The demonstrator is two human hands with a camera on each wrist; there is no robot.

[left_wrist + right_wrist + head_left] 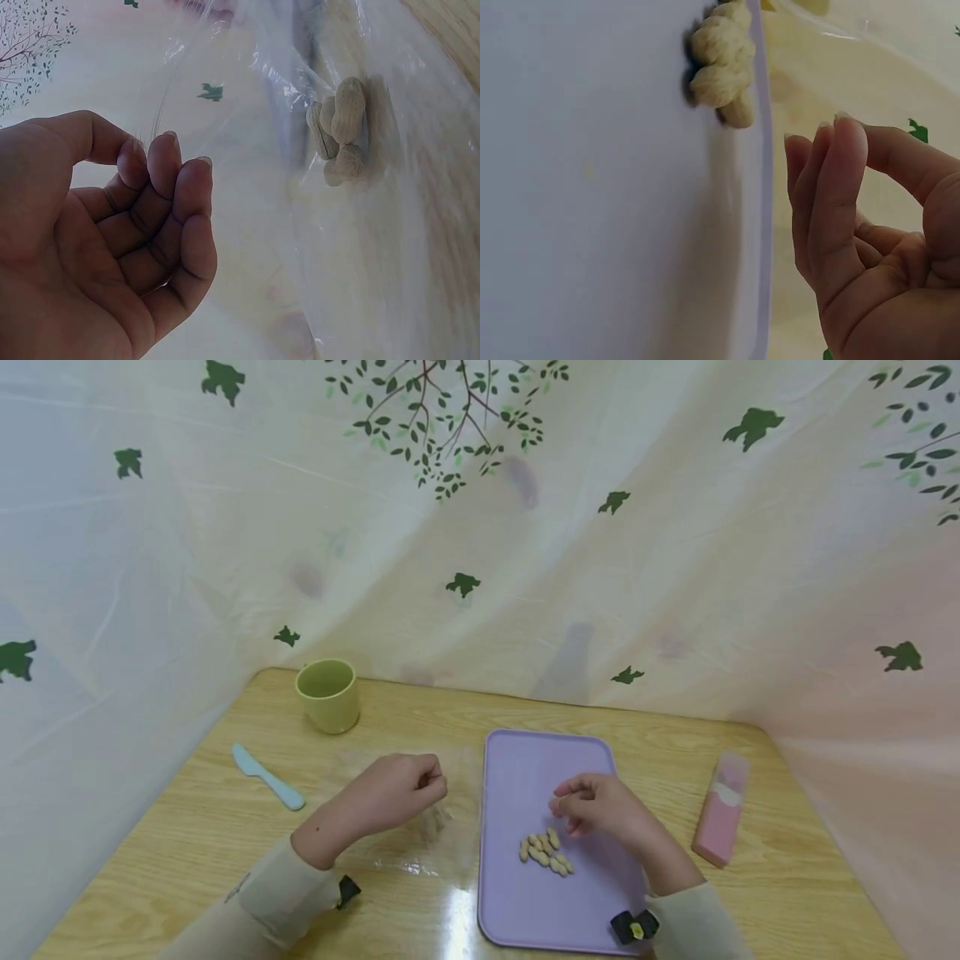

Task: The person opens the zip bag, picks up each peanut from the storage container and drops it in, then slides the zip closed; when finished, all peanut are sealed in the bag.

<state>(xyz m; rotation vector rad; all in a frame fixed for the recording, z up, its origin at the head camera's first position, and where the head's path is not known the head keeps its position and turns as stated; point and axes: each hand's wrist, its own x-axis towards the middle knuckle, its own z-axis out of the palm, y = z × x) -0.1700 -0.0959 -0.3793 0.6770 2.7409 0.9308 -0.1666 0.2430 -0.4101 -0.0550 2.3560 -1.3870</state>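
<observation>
In the head view my left hand is over a clear plastic bag on the table. The left wrist view shows its thumb and fingertips pinching the bag's thin upper edge. Several peanuts lie inside the bag. My right hand hovers above a purple tray, fingers loosely bent, with nothing visible between them. In the right wrist view its thumb and index fingertip come close together. Several more peanuts lie grouped on the tray, just below and left of that hand.
A yellow-green mug stands at the back left of the wooden table. In front of it lies a light blue knife. To the tray's right is a pink case with a translucent top. Patterned cloth hangs behind.
</observation>
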